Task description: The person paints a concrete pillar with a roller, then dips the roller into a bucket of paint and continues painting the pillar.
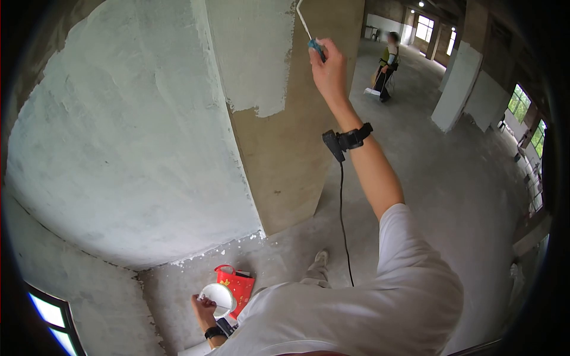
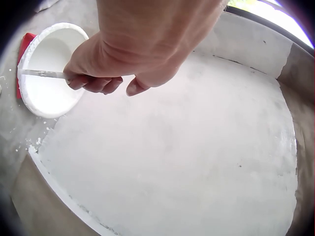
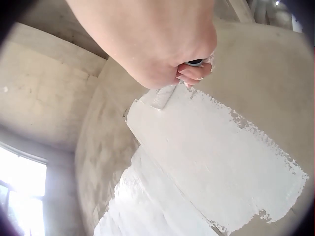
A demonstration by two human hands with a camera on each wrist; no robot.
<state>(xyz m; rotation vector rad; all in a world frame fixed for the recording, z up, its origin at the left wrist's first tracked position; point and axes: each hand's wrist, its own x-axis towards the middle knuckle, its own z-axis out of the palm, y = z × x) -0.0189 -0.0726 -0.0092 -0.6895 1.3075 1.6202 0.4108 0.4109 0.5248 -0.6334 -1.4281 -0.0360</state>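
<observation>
- The person's white shirt (image 1: 356, 302) fills the near side, with the left hand (image 2: 138, 49) out to its left, fingers curled round the thin handle (image 2: 44, 73) of a white bucket (image 2: 51, 42).
- The handle crosses the bucket's mouth; a red bag (image 1: 243, 291) shows just beside it, partly behind.
- Farther off, the right hand (image 1: 329, 64) is raised, fingers closed round the blue grip (image 1: 316, 48) of a roller (image 3: 165, 97). Its head is at the end of a pale coated patch (image 1: 255, 59); I cannot tell whether it touches.
- That patch covers part of a tan wall face (image 1: 279, 172); a broad pale wall (image 1: 130, 136) adjoins on the left.
- Far right, another person (image 1: 389, 65) stands on the grey floor (image 1: 409, 154), beyond which are bright windows (image 1: 424, 28).
</observation>
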